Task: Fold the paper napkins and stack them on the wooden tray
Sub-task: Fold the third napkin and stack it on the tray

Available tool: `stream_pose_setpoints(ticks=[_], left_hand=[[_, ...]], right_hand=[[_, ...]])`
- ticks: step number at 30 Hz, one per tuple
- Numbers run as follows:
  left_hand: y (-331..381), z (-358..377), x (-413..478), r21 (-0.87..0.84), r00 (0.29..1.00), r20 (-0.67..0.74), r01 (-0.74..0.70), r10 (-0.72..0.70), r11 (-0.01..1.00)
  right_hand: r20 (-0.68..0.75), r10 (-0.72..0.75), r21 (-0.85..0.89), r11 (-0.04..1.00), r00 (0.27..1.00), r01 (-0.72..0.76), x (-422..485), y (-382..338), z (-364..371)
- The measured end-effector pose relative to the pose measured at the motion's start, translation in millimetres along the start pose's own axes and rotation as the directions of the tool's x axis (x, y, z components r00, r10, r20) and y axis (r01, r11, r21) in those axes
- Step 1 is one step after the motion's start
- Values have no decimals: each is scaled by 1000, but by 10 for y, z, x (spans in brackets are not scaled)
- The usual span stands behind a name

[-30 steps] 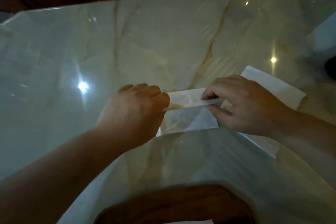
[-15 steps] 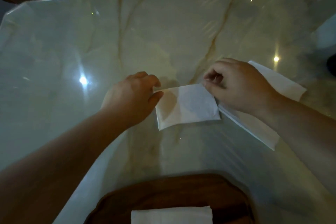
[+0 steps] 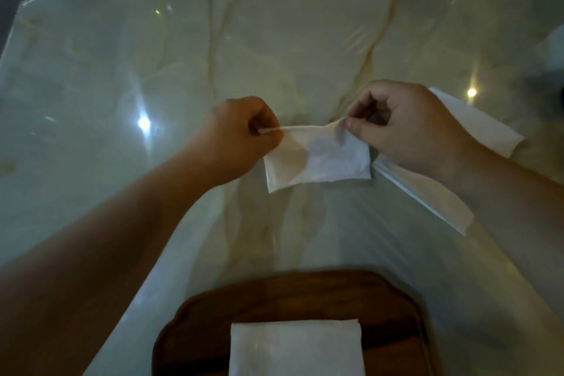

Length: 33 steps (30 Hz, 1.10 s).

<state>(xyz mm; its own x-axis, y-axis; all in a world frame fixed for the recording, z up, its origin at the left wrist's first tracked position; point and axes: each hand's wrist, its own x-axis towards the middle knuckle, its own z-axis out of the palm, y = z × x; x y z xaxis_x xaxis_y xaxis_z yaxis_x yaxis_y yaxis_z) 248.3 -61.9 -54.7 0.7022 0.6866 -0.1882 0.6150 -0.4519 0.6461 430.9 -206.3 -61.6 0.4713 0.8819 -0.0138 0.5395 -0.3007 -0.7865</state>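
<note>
A folded napkin (image 3: 323,162) is shown near the middle of the marble table (image 3: 122,70), its far edge lifted. That edge is pinched at its left corner by the left hand (image 3: 238,137) and at its right corner by the right hand (image 3: 406,128); the near edge rests on the table. A flat pile of napkins (image 3: 439,201) lies under the right wrist. At the near edge, a folded napkin stack (image 3: 296,348) lies on the wooden tray (image 3: 195,333).
</note>
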Motion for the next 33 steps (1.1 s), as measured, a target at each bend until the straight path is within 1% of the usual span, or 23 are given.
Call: stream_pose_setpoints(ticks=[1,2,3,4,6,9,11,15,19,23,27,31,33], left_hand=[[25,-48,-51,-161,999,2,45,-45,986],[47,-96,-115,-316,996,14,84,-84,945],[63,-142,-182,-425,993,32,114,-111,898],[64,-179,-252,-484,991,53,136,-126,865],[48,-234,-388,-524,986,96,167,-137,835],[0,-272,-630,-530,976,157,210,-148,821],[-29,-252,-811,-507,973,178,220,-149,833],[-98,-149,-1212,-404,960,224,249,-169,880],[-148,-78,-1550,-223,955,242,226,-170,948],[-201,-23,-1786,-233,933,280,296,-227,926],[-216,49,-1897,-203,918,313,315,-244,927],[-267,98,-1932,-181,904,322,351,-282,919],[-293,98,-1943,-174,902,323,355,-288,919]], right_hand=[[-10,4,91,996,1000,-3,-33,-41,-9],[-23,-3,163,987,1000,7,-74,-83,-17],[-34,-16,216,976,999,23,-120,-123,-26],[-36,-25,257,966,999,34,-178,-158,-31],[-15,-35,308,951,999,38,-306,-219,-28],[33,-21,353,936,999,8,-542,-294,-7],[60,-4,330,944,998,-16,-717,-329,18],[150,104,277,950,983,-143,-1176,-345,144],[228,182,284,927,956,-244,-1565,-370,260],[273,221,294,908,936,-300,-1790,-403,357],[278,226,246,923,933,-297,-1868,-394,415],[308,193,125,962,931,-241,-1879,-410,435],[329,184,111,967,926,-231,-1888,-422,443]])
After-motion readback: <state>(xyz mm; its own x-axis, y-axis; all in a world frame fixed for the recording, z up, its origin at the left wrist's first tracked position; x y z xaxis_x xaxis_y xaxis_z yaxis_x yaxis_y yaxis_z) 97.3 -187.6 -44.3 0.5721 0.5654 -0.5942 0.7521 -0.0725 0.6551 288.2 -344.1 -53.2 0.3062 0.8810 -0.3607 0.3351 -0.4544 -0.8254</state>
